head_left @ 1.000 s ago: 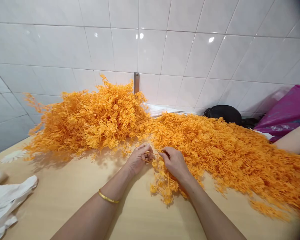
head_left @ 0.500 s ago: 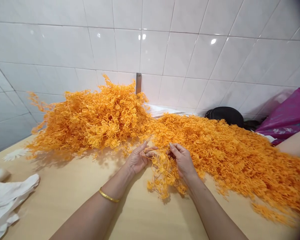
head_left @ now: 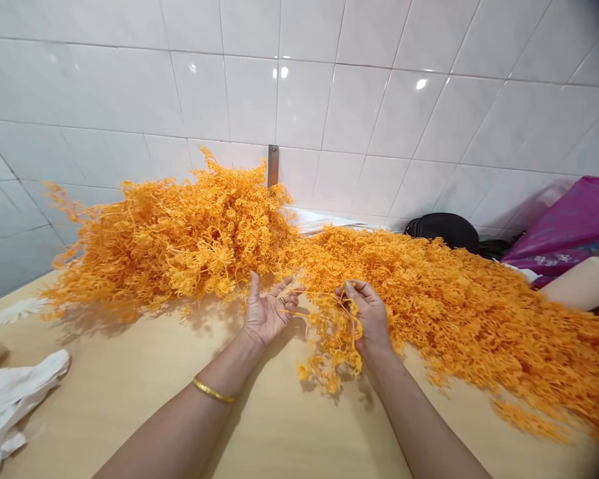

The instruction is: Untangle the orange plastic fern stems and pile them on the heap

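My right hand pinches the thin stems of a small orange artificial flower sprig between thumb and fingers. The sprig's little flower heads hang down over the table top. To its left, my left hand is open, palm up, with the thumb spread away and the fingers loosely curled. Loose stem ends of the sprig reach to those fingers; whether they touch is hard to see. A ring is on one finger and a gold bangle circles the left wrist.
A tall heap of orange artificial flowers stands behind my left hand. Another long pile spreads to the right. White gloves lie at the left on the wooden table. A black case and purple bag sit by the tiled wall.
My left thumb has come off the stem and spread away, and the left hand has opened and shifted slightly left. My right hand keeps its pinch on the sprig.
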`<state>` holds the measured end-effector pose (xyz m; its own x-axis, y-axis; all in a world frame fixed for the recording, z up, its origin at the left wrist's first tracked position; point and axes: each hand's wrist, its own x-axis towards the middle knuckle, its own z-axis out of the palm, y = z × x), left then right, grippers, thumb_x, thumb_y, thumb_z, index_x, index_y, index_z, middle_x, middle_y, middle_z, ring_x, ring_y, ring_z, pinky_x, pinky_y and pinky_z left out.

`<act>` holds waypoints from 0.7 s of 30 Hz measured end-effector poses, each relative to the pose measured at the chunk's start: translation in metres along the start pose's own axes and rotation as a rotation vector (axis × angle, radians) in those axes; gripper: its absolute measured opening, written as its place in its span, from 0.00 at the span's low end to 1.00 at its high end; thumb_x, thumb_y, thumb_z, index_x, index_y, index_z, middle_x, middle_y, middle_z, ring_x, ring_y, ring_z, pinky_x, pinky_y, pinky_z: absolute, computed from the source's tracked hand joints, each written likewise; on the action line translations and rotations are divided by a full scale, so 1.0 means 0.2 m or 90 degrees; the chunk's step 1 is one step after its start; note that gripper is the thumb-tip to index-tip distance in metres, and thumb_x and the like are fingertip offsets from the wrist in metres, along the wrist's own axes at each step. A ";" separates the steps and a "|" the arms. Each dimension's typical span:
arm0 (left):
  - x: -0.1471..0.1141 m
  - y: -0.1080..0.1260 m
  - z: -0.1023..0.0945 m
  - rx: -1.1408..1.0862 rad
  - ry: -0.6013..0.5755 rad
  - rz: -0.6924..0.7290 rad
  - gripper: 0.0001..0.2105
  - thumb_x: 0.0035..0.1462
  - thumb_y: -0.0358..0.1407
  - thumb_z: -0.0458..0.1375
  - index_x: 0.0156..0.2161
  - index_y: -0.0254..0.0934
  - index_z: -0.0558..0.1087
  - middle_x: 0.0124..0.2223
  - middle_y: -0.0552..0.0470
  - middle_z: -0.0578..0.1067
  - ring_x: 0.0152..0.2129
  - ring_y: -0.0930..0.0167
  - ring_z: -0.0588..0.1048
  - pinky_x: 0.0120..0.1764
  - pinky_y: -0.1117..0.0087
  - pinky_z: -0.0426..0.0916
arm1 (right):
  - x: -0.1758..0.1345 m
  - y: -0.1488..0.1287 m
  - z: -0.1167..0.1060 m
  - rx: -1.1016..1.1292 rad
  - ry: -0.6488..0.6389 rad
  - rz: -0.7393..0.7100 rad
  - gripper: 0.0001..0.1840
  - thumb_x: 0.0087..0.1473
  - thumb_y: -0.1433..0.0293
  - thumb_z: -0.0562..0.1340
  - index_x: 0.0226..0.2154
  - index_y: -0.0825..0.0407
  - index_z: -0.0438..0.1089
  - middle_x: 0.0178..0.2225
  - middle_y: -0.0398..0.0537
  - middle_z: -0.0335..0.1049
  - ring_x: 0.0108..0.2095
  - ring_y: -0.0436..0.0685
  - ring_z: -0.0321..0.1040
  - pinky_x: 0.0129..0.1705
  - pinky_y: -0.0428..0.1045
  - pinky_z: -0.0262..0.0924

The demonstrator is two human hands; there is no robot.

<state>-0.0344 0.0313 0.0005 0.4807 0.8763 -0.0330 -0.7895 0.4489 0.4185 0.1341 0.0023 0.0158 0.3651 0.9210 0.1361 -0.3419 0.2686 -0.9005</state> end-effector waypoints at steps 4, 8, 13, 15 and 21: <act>0.00 -0.02 0.01 0.090 0.012 -0.003 0.33 0.43 0.57 0.48 0.43 0.27 0.63 0.34 0.38 0.70 0.26 0.70 0.71 0.29 0.69 0.67 | 0.03 -0.02 -0.03 0.069 0.085 0.049 0.10 0.38 0.66 0.63 0.24 0.51 0.62 0.20 0.40 0.65 0.22 0.48 0.62 0.25 0.44 0.57; -0.01 -0.07 0.03 0.264 -0.017 -0.026 0.23 0.41 0.44 0.59 0.40 0.31 0.66 0.34 0.43 0.71 0.30 0.69 0.71 0.34 0.67 0.66 | 0.01 0.01 -0.01 0.055 0.077 0.029 0.09 0.40 0.65 0.61 0.23 0.51 0.61 0.20 0.39 0.64 0.22 0.47 0.61 0.26 0.45 0.57; -0.02 -0.11 0.05 0.327 -0.036 -0.056 0.15 0.38 0.35 0.62 0.35 0.35 0.69 0.28 0.51 0.71 0.23 0.74 0.70 0.27 0.73 0.65 | -0.05 0.10 0.06 -0.101 -0.066 -0.083 0.08 0.43 0.64 0.60 0.24 0.51 0.63 0.22 0.39 0.61 0.25 0.47 0.58 0.29 0.44 0.54; -0.02 -0.11 0.04 0.322 -0.007 -0.044 0.12 0.39 0.34 0.62 0.32 0.35 0.68 0.25 0.54 0.69 0.20 0.76 0.69 0.25 0.74 0.64 | -0.07 0.13 0.07 -0.185 -0.116 -0.112 0.08 0.44 0.64 0.59 0.24 0.52 0.64 0.24 0.40 0.61 0.26 0.48 0.58 0.30 0.45 0.54; -0.01 -0.12 0.03 0.399 0.004 -0.039 0.11 0.35 0.32 0.64 0.28 0.33 0.68 0.22 0.56 0.69 0.17 0.78 0.67 0.22 0.77 0.61 | -0.07 0.14 0.07 -0.228 -0.167 -0.112 0.08 0.44 0.64 0.58 0.25 0.52 0.64 0.24 0.41 0.62 0.26 0.49 0.58 0.29 0.45 0.54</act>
<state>-0.0143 0.0183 -0.0039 0.5145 0.8539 -0.0786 -0.3856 0.3122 0.8682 0.1073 0.0020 -0.0061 0.1443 0.9228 0.3573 0.0426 0.3550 -0.9339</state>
